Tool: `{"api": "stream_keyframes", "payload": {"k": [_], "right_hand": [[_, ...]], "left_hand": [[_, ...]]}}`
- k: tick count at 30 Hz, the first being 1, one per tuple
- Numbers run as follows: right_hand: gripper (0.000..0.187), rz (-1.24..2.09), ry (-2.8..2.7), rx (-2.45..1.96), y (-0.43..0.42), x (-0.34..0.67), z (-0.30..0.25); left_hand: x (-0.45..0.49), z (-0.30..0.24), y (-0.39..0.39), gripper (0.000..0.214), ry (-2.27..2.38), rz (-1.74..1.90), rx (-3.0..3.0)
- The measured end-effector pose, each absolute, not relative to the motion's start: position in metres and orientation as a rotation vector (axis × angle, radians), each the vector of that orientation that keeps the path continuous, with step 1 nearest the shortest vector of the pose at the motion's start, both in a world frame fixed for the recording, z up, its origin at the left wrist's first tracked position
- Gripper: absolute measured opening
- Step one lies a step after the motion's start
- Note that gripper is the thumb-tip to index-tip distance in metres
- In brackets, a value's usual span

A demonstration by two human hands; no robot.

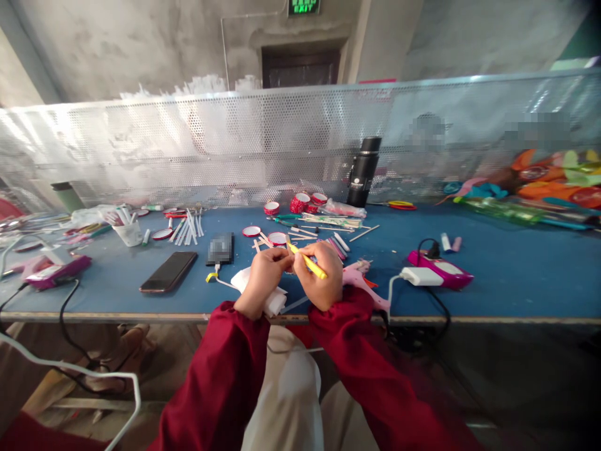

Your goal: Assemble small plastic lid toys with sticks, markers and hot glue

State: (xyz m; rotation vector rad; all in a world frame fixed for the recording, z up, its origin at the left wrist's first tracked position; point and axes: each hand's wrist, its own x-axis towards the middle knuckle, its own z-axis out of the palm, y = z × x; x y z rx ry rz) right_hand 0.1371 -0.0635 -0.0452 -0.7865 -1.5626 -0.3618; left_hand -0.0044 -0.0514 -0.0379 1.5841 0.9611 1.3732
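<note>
My right hand (322, 275) grips a yellow marker (313, 265), its tip pointing up and left toward the other hand. Close beside it, my left hand (267, 275) is closed in a pinch; whatever lies between its fingers is too small or hidden to make out. Under the left wrist is a crumpled white tissue (276, 302). Just beyond my fingers lie a round red-rimmed lid (277, 238) and several small wooden sticks. A pink glue gun (357, 280) rests to the right of my right hand, partly covered by the sleeve.
A phone (169, 272) and a power bank (220, 249) lie to the left. Purple power strips (444, 270) with cables stand on both sides. A black thermos (364, 174) stands by the perforated metal divider (225, 144). White glue sticks (188, 227) lie beside a white cup (127, 234).
</note>
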Motion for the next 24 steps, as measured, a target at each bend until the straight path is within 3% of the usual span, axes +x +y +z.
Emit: {"api": "stream_keyframes", "payload": {"k": [24], "right_hand": [[0.011,-0.347,-1.559,-0.774,-0.0640,0.1369,-0.0438]], "left_hand": [[-0.0036,-0.0349,-0.0535,0.037,0.954,1.363,1.555]]}}
